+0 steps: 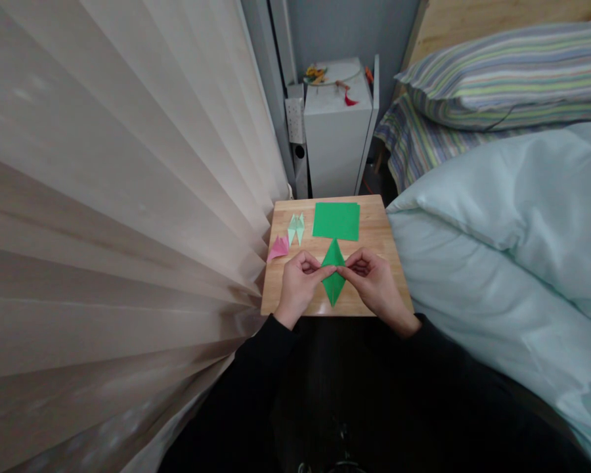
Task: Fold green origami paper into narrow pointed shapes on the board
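At a wooden table (pixel 380 226), left hand (pixel 297 286) and right hand (pixel 377 282) pinch a green paper diamond (pixel 333 288) midway between them; its long axis runs near-to-far.

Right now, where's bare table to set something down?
The wooden table is bare between the green sheets and right edge, and narrowly between left hand and left edge. Crowded: centre, where that hand and the right hand pinch folded green paper; far left, with the pink piece and pale-green piece.

The tabletop's far right corner (pixel 373 220) gives passage, while the curtain (pixel 187 171) and left hand (pixel 297 286) crowd its left
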`<state>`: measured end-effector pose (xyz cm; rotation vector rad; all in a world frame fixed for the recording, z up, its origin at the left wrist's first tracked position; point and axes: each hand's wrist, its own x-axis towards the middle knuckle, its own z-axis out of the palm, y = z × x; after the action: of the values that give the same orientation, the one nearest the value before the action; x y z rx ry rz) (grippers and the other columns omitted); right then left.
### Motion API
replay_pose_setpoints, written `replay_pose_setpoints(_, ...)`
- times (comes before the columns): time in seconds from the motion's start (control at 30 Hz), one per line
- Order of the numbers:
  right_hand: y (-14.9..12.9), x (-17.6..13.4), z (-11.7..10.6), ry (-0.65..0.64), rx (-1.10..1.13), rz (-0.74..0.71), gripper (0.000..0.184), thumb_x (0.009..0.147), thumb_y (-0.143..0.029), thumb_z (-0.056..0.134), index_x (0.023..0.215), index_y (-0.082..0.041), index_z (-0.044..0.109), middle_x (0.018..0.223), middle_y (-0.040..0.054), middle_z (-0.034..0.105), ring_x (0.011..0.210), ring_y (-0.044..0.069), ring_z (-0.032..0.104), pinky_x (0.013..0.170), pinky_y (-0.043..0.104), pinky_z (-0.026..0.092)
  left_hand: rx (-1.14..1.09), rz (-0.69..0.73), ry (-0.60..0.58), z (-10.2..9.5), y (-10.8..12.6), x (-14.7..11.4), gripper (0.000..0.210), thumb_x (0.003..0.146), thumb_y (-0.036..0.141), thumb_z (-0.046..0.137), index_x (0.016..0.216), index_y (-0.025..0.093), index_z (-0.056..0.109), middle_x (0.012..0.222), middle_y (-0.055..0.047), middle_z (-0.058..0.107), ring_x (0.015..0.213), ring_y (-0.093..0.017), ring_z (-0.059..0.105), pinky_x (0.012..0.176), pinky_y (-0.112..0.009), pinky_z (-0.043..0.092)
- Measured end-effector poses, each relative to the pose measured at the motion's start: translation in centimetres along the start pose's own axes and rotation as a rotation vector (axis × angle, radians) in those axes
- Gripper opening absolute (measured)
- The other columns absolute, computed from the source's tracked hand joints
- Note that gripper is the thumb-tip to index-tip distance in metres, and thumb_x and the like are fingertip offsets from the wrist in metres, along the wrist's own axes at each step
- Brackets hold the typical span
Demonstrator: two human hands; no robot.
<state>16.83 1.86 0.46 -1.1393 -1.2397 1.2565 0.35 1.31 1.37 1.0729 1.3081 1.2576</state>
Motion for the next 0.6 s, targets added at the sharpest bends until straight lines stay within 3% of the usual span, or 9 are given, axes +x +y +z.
replay_pose_setpoints(0.13,-0.24,-0.03,0.19,0.013,0.070,0.008,0.031,0.074,-0.032,0.084,0.091,-0.024,0.059,0.073,-0.0024,0.068,0.070,0.017,0.067,0.066,0.031,0.049,-0.020,-0.062,-0.053,-0.30,-0.20,0.42,0.039,0.064,0.032,0.092,0.089,0.017,0.066,0.060,0.004,0.066,0.055,-0.011,0.058,0.059,-0.023,0.041)
replay_pose_setpoints(0.23,-0.40,-0.04,0.20,0.049,0.073,0.022,0.034,0.073,-0.032,0.084,0.095,-0.024,0.059,0.070,-0.0025,0.070,0.068,0.017,0.068,0.066,0.031,0.049,0.002,-0.104,-0.125,-0.42,-0.47,0.57,0.035,0.063,0.036,0.092,0.085,0.016,0.071,0.063,0.001,0.069,0.057,-0.012,0.060,0.058,-0.025,0.041)
replay_pose_setpoints(0.37,-0.28,0.18,0.13,0.085,0.083,0.044,0.032,0.070,-0.036,0.086,0.090,-0.023,0.064,0.069,-0.0015,0.070,0.066,0.017,0.067,0.065,0.031,0.049,-0.018,-0.088,-0.190,-0.32,-0.63,0.41,0.028,0.066,0.037,0.090,0.073,0.017,0.072,0.071,-0.002,0.073,0.063,-0.014,0.063,0.063,-0.027,0.047)
replay_pose_setpoints(0.5,-0.01,0.40,0.12,0.017,0.106,0.088,0.029,0.068,-0.043,0.087,0.075,-0.021,0.070,0.071,0.0005,0.070,0.066,0.016,0.063,0.065,0.032,0.050,-0.072,-0.054,-0.152,-0.26,-0.70,0.34,0.029,0.064,0.036,0.092,0.077,0.018,0.075,0.076,-0.002,0.075,0.069,-0.015,0.067,0.071,-0.029,0.052)
replay_pose_setpoints(0.6,0.03,0.47,-0.01,0.023,0.147,0.142,0.031,0.065,-0.045,0.089,0.071,-0.021,0.070,0.070,0.0007,0.071,0.065,0.015,0.062,0.066,0.032,0.051,-0.049,-0.066,-0.217,-0.21,-0.72,0.26,0.030,0.065,0.037,0.092,0.083,0.017,0.078,0.080,-0.003,0.077,0.074,-0.017,0.069,0.075,-0.030,0.053)
